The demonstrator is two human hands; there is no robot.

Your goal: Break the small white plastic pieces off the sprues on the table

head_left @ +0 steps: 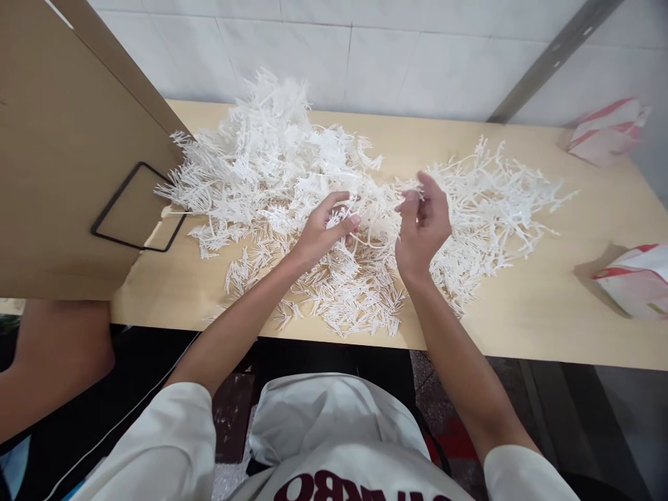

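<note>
Now: left hand curled, fingertips pinched on a white plastic sprue | right hand raised beside it, fingers closed on the same sprue | sprue held between both, just above the white pile on the tabletop.

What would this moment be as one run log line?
left hand: pinching white plastic sprue | right hand: gripping same sprue | loose pieces pile: below hands | table
</note>
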